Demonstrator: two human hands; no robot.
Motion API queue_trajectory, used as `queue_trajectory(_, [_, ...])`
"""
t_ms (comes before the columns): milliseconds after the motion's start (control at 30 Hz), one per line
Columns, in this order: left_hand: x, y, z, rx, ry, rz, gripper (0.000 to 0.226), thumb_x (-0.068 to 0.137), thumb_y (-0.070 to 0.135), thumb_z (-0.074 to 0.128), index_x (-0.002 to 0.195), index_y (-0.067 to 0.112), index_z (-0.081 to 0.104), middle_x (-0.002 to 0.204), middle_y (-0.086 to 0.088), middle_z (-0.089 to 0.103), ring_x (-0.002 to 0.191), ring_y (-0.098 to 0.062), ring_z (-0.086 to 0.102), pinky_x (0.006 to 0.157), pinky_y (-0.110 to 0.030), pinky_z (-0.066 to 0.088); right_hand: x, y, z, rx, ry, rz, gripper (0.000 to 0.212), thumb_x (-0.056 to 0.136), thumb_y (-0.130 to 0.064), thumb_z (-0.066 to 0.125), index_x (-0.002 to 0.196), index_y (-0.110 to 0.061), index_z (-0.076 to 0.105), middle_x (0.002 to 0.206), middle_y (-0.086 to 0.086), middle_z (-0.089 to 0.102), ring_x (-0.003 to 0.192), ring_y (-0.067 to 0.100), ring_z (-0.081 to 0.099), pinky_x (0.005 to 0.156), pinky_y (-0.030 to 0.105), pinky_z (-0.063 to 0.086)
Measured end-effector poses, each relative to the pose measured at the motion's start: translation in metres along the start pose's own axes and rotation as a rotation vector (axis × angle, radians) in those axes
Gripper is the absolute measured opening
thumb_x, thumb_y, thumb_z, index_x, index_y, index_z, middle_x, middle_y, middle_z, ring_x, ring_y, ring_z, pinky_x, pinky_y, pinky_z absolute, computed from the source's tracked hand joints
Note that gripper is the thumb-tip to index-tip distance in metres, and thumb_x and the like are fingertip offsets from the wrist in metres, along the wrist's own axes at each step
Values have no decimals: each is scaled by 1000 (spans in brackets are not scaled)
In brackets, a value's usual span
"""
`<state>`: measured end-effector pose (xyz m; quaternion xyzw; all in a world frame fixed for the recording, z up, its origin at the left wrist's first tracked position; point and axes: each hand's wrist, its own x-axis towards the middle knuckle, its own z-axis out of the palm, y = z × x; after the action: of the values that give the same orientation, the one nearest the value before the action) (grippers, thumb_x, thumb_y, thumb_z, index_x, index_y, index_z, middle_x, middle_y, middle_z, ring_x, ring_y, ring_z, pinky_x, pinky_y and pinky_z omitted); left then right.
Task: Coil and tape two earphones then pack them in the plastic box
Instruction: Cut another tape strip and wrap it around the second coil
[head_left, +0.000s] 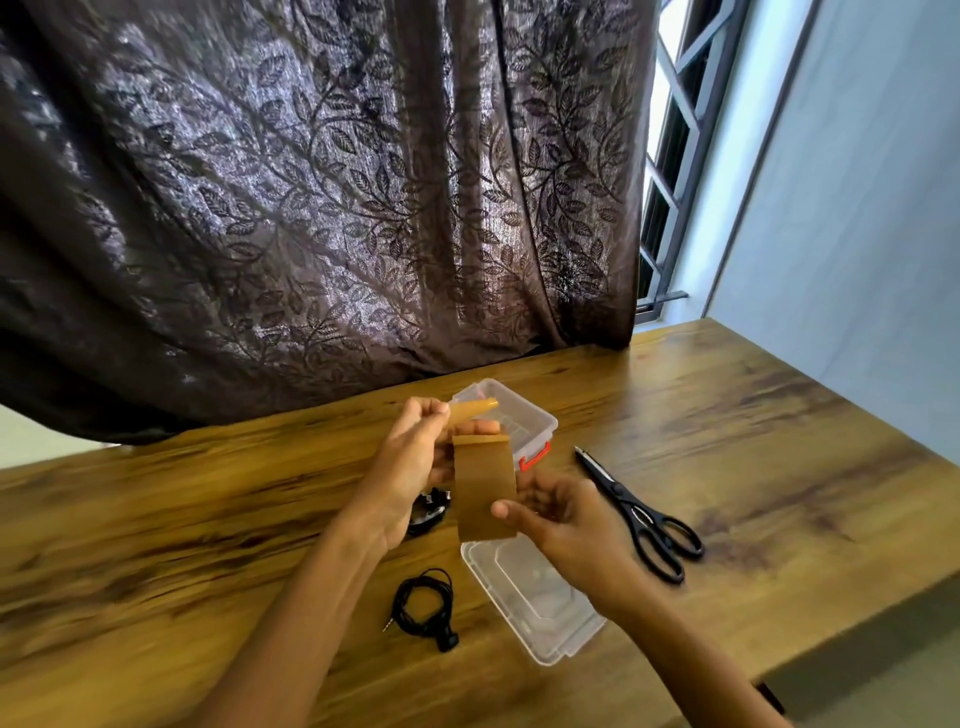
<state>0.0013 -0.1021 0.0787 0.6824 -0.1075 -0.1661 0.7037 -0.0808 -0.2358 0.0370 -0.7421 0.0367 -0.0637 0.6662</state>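
Clear plastic box (524, 415), wooden table (727, 441)

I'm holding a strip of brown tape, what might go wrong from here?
The wide tape strip hangs between the left hand and right hand, so it may fold and stick to itself. The scissors lie on the table with both hands busy; reaching could let the strip curl.
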Motion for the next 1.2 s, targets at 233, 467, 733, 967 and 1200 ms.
queue_trajectory(233, [-4, 1, 1, -25, 5, -36, 17, 100, 21, 31, 87, 18, 42, 112, -3, 66, 93, -27, 66, 83, -41, 54, 23, 21, -30, -497, 108, -59, 21, 83, -11, 65, 103, -19, 67, 100, -3, 68, 99, 13, 63, 77, 10, 48])
queue_trajectory(467, [-7, -1, -6, 43, 57, -9, 16, 98, 19, 39, 84, 19, 47, 101, 6, 58, 102, -18, 61, 93, -38, 50, 50, 60, -69, -1003, 134, -103, 32, 86, -6, 57, 116, -13, 64, 118, 11, 65, 109, 27, 60, 92, 35, 51])
queue_trajectory(733, [-8, -8, -12, 71, 47, -6, 21, 94, 21, 48, 103, 9, 64, 93, -5, 67, 86, -11, 61, 79, -28, 52, 52, 84, -73, -1232, 5, 16, 29, 85, -15, 53, 111, -21, 64, 105, 7, 69, 95, 28, 63, 81, 37, 51])
queue_trajectory(967, [-8, -10, -15, 31, 73, -23, 23, 95, 22, 46, 96, 12, 66, 90, -1, 70, 77, -10, 63, 69, -21, 52, 58, 95, -69, -1316, -20, 4, 28, 86, -19, 51, 110, -22, 65, 103, 5, 69, 92, 26, 64, 78, 36, 52])
queue_trajectory(1200, [-11, -14, -20, 49, 98, -35, 23, 95, 23, 45, 94, 15, 67, 90, -3, 73, 76, -12, 63, 69, -21, 52, 59, 91, -59, -1170, 51, -46, 21, 85, -26, 60, 101, -15, 68, 103, 6, 67, 92, 27, 63, 76, 36, 52])
